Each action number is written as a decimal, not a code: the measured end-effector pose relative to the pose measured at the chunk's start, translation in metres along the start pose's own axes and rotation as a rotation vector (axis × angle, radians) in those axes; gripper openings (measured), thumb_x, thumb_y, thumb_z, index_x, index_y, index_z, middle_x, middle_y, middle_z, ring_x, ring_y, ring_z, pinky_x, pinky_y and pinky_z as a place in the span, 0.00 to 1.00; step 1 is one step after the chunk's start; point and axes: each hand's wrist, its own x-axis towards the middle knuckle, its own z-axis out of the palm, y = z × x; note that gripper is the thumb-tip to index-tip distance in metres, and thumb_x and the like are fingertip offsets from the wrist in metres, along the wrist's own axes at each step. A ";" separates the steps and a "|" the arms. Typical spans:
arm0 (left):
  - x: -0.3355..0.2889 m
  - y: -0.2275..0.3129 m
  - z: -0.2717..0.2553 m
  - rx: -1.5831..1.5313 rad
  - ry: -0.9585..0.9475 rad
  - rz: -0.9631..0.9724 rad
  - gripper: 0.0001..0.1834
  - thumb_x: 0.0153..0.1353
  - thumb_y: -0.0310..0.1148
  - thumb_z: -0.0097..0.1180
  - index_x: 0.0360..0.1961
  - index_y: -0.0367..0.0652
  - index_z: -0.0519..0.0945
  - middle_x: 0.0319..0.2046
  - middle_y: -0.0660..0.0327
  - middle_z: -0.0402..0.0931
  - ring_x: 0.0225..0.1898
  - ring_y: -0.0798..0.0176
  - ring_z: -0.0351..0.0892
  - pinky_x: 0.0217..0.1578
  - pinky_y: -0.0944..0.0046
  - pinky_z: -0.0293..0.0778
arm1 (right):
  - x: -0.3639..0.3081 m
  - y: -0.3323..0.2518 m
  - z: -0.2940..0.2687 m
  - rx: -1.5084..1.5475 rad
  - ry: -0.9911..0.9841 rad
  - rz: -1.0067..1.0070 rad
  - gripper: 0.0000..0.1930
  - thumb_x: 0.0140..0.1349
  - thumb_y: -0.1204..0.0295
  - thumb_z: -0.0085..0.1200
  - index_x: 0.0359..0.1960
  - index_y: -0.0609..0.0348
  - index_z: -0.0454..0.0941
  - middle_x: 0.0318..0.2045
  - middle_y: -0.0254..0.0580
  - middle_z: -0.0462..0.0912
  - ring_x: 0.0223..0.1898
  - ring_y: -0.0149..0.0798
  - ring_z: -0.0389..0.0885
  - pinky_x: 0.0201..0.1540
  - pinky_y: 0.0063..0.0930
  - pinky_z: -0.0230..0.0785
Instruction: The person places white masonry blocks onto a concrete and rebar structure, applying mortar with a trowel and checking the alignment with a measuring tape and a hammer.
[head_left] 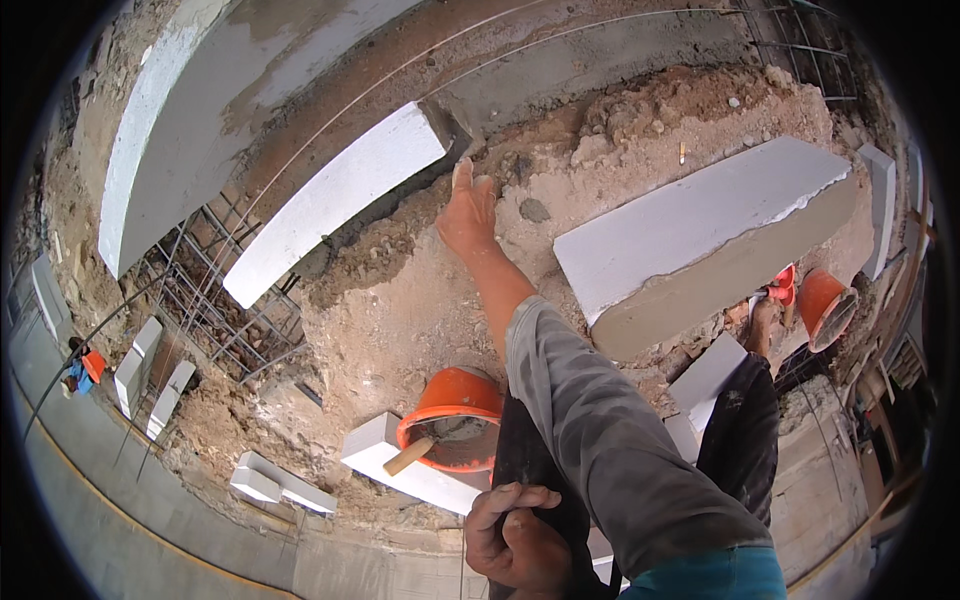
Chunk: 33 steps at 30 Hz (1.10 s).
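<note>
My right hand (pixel 468 210) is stretched far forward, at the near corner of the end of a long white block (pixel 340 205). Its index finger points at that end and the other fingers are partly bent; whether it touches the block I cannot tell. Nothing shows in this hand. Low in the view, my left hand (pixel 515 540) is loosely curled beside my dark trouser leg, with nothing visible in it. Close to my leg stands an orange bucket (pixel 455 390) with grey mortar inside. A wooden handle (pixel 408 456) leans out over its rim.
A large white block (pixel 700 215) with a mortar-grey side lies right. Another orange bucket (pixel 828 308) sits beyond it. Rebar (pixel 222 285) shows below the left block. A taut string (pixel 400 68) crosses above. Another person (pixel 78 378) is far left. Smaller white blocks (pixel 285 482) lie lower left.
</note>
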 end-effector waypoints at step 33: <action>-0.094 -0.052 0.103 0.378 0.220 -0.037 0.17 0.68 0.30 0.47 0.53 0.33 0.78 0.38 0.58 0.80 0.33 0.68 0.79 0.32 0.69 0.75 | -0.390 0.560 -0.577 0.434 0.658 0.588 0.13 0.67 0.61 0.50 0.37 0.57 0.78 0.20 0.25 0.69 0.19 0.23 0.67 0.19 0.21 0.57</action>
